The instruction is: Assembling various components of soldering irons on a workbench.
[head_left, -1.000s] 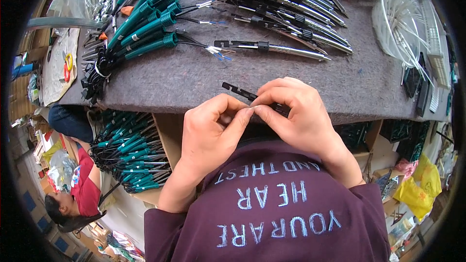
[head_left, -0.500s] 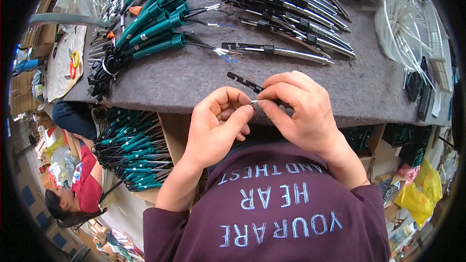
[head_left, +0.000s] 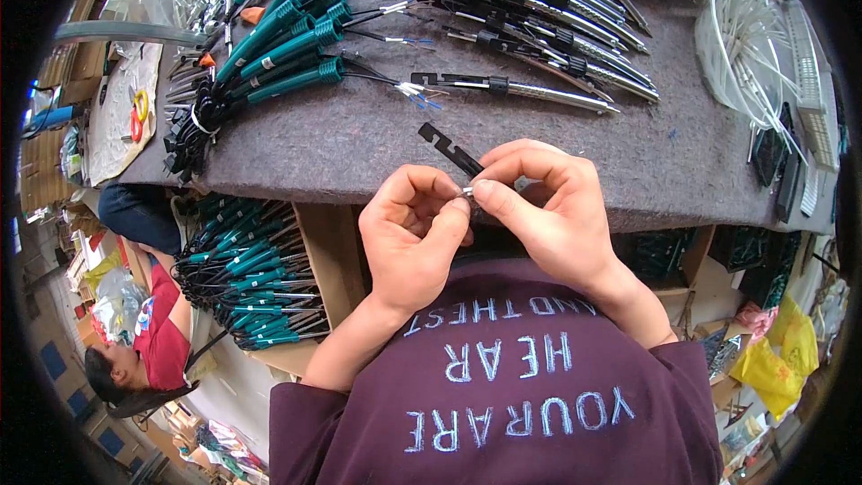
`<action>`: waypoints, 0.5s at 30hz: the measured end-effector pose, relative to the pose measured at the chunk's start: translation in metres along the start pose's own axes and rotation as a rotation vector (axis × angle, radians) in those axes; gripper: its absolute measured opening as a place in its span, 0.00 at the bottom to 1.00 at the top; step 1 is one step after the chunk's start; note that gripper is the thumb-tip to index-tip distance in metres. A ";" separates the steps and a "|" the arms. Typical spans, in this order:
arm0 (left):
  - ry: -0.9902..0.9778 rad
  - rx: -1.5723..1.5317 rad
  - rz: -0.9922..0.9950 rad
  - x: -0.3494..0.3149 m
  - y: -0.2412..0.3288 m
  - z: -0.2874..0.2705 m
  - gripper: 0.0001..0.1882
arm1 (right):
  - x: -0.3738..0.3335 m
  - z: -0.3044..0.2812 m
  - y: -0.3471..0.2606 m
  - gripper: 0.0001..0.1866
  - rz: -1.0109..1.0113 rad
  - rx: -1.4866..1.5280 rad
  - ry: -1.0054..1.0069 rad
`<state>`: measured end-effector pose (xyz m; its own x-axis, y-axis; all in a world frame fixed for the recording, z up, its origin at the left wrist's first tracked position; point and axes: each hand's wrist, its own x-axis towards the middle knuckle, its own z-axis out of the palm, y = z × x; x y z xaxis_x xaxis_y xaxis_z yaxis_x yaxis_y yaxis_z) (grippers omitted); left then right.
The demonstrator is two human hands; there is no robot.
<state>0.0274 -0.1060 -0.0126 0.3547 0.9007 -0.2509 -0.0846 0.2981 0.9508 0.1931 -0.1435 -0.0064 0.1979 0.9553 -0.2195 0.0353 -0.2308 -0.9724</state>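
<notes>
Plastic strip (head_left: pixel 452 151), black and notched along one side, slants far and to the left out of your right hand (head_left: pixel 543 193), above the near part of the worktop (head_left: pixel 296 154); its near end is hidden behind your fingers. Your right thumb is pressed in toward the index finger, with hardly any gap, beside a small whitish piece (head_left: pixel 467 190), and the other fingers bend around behind the strip. Your left hand (head_left: pixel 409 238) faces it from the left, thumb and index tips pinched nearly together at the left end of that small piece; the remaining fingers curl loosely, and you cannot tell whether they touch anything.

Both your hands are at the near edge of the worktop, wrists over your lap. Grey cloth stretches to the left and right of them, and a narrower band separates the strip from a metal-tubed rod (head_left: pixel 521 92) lying just beyond. Farther off, a row of similar rods (head_left: pixel 552 13) limits your reach. Green handles (head_left: pixel 287 58) bound in a bundle stand at the far left, their bared wires pointing right. White ties (head_left: pixel 741 58) in a clear bag sit near the right edge. Below the left edge, a cardboard box (head_left: pixel 330 256) holds green-handled tools (head_left: pixel 251 274).
</notes>
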 end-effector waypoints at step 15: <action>0.030 -0.293 -0.152 -0.003 -0.013 -0.007 0.03 | -0.001 0.014 0.021 0.07 -0.142 0.083 0.098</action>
<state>0.0207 -0.1100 -0.0260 0.3571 0.8464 -0.3951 -0.2986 0.5042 0.8103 0.1800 -0.1468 -0.0276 0.2916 0.9536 -0.0750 -0.0102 -0.0753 -0.9971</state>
